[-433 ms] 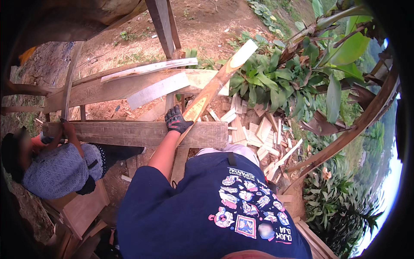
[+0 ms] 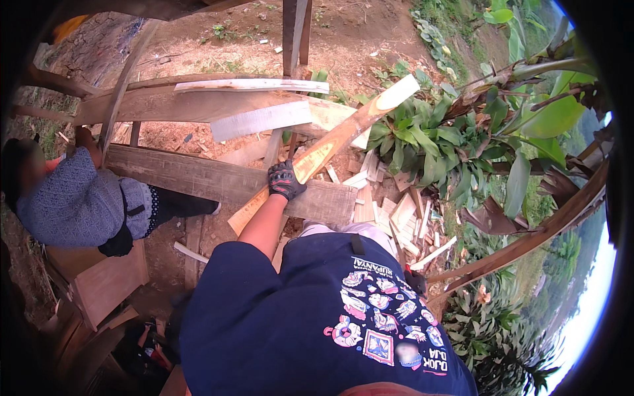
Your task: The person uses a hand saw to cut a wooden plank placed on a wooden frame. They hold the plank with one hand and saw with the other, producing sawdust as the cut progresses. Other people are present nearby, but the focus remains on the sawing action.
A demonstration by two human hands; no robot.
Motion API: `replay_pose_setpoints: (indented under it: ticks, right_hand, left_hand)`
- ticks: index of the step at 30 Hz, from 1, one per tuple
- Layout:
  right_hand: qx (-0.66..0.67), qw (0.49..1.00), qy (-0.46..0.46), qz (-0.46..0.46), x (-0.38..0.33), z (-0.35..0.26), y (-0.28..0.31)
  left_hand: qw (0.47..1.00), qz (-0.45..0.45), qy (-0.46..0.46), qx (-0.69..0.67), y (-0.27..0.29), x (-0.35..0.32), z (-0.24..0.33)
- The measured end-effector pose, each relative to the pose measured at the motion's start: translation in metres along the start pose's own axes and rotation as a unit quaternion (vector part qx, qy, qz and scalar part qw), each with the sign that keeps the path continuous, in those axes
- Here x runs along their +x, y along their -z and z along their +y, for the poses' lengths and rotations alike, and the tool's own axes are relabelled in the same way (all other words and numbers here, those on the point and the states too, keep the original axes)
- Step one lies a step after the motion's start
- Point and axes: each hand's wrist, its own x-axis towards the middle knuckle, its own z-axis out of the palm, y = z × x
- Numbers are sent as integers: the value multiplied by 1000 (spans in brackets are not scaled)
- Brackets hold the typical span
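A black and red glove covers my left hand (image 2: 286, 180), which is closed on the edge of a long light-brown plank (image 2: 333, 142). The plank lies at a slant across a weathered beam (image 2: 191, 173), its pale end up to the right. Its lower end shows left of my forearm, past the beam's near edge. My right hand (image 2: 415, 282) is a small dark gloved patch at the right side of my shirt. Its fingers are hidden. A thin dark strip (image 2: 399, 241) runs up close to it; I cannot tell whether the hand holds it.
Offcuts (image 2: 406, 214) are heaped right of the beam's end. A pale board (image 2: 261, 121) and a thin slat (image 2: 251, 85) rest on a farther beam (image 2: 148, 109). A person in grey (image 2: 76, 198) is at the left. Leafy plants (image 2: 422, 125) grow at the right.
My left hand stays on the plank, whose lower end now reaches farther out to the left of my forearm. The beam appears more tilted. The person at the left has shifted posture.
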Motion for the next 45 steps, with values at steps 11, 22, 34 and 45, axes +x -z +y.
replay_pose_setpoints:
  ticks: [11, 22, 34, 45]
  right_hand:
    - [-64, 992, 106, -7, 53, -46, 35]
    - [-320, 904, 258, -117, 174, -63, 40]
    - [-219, 945, 222, -96, 223, -130, 25]
    - [-98, 971, 217, -35, 233, -74, -4]
  left_hand:
    - [981, -135, 92, -106, 105, -115, 7]
    - [966, -80, 171, -178, 160, -393, 6]
    - [881, 153, 321, -312, 81, -533, 71]
    - [884, 176, 358, -244, 94, -336, -43]
